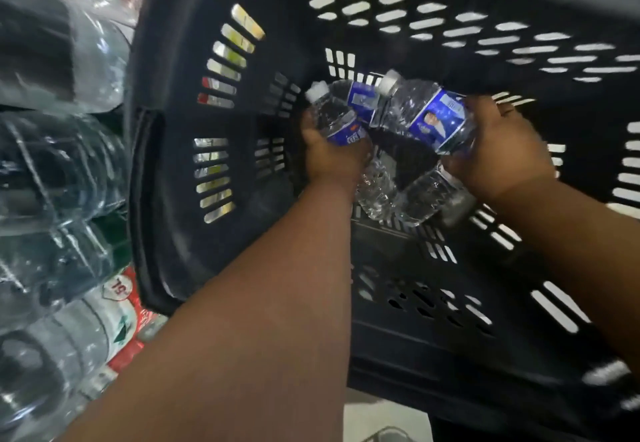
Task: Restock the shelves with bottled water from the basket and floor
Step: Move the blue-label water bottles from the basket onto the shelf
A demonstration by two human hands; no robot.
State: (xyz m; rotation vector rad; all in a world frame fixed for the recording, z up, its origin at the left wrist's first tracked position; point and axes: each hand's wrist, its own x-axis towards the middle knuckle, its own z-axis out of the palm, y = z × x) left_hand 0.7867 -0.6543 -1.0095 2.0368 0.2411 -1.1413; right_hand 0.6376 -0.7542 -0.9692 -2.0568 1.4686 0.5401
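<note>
Both arms reach down into the dark slotted basket (180, 95).

**Left hand** (330, 154): the fingers are curled closed around the lower body of a small water bottle, the first bottle (332, 116). The back of the hand faces the camera. The blue label sits just above the fingers. The neck and white cap project up and to the left, clear of the grip.

**Right hand** (502, 150): the fingers and thumb are wrapped around the base end of a second bottle (426, 116). This bottle lies tilted. Its blue label is just left of the fingers, and its white cap points up and left, away from the palm.

**Loose stock in the basket:**
- A third bottle (362, 95) with a blue label lies beyond the fingertips of both hands, between the two held bottles. It touches or nearly touches them; which one cannot be told.
- Two clear bottles (375, 188) (429, 195) lie side by side on the basket floor, below and between the two wrists, partly under the hands. Neither hand grips them.

**Outside the basket:** large shrink-wrapped water bottles (62, 171) are stacked well to the left of the left hand, blurred. Red-and-white labelled packs (121, 306) sit below them.
</note>
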